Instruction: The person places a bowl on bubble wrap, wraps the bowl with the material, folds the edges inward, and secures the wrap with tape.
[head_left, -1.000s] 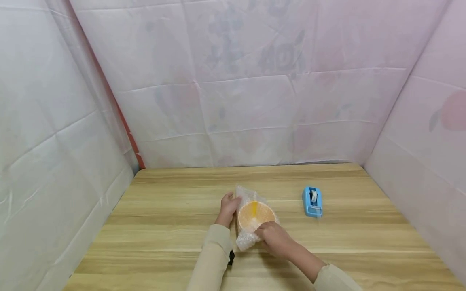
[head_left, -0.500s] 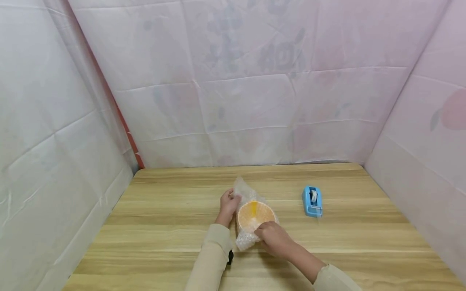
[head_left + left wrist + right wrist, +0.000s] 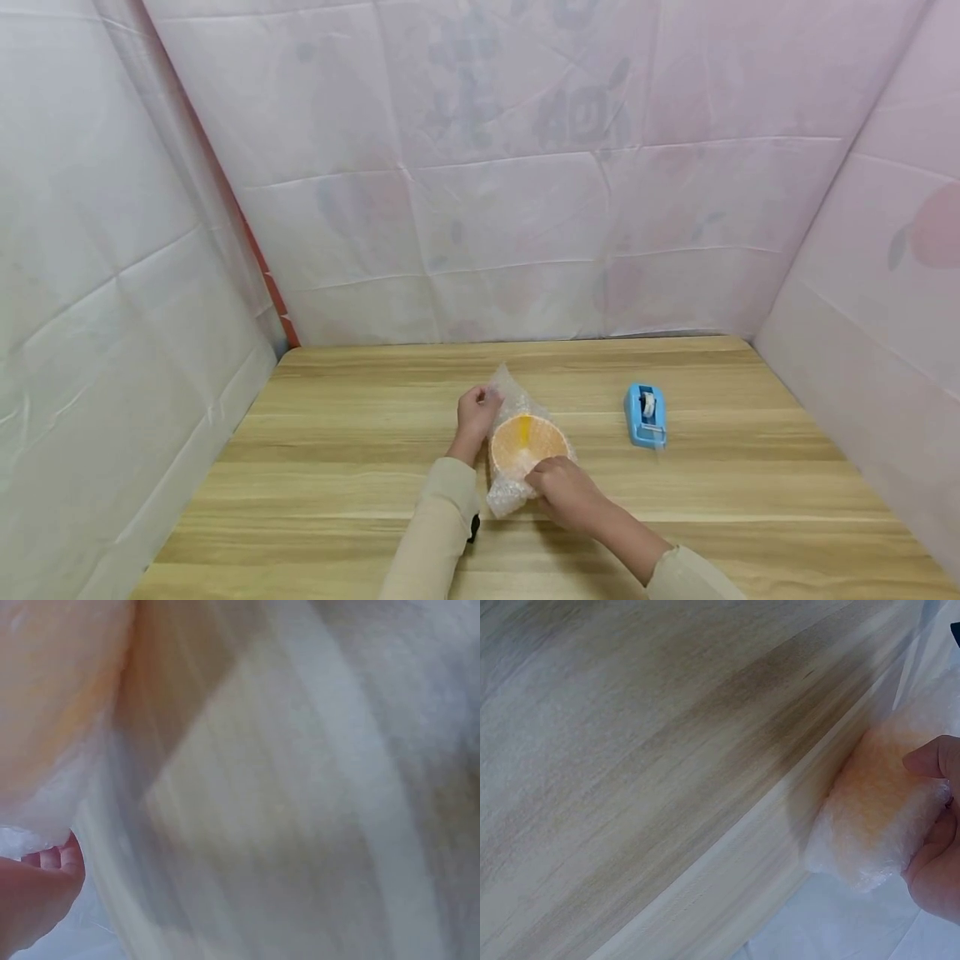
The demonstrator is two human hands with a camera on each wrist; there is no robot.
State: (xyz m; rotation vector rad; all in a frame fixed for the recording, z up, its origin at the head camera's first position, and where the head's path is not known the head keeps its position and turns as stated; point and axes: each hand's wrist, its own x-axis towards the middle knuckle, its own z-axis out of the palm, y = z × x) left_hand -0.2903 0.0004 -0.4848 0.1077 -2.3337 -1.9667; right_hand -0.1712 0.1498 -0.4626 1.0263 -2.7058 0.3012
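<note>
An orange bowl [image 3: 517, 439] with a yellow patch inside sits near the table's middle, partly wrapped in clear bubble wrap [image 3: 508, 500]. My left hand [image 3: 474, 421] pinches the wrap's raised far-left flap between thumb and fingers. At the near right side, my right hand [image 3: 567, 493] grips the bowl's rim together with the wrap folded over it. In the right wrist view the thumb of the right hand [image 3: 939, 825] lies on the wrapped bowl [image 3: 870, 799]. Curled fingers of the left hand [image 3: 45, 892] show at the film's edge in the left wrist view.
A blue tape dispenser [image 3: 645, 417] with a roll of clear tape stands to the right on the wooden table [image 3: 345, 442]. White printed sheets [image 3: 510, 217] hang around the back and both sides.
My left hand has moved slightly away from me and to the right, lifting the far flap of bubble wrap higher. My right hand and the bowl stay in place.
</note>
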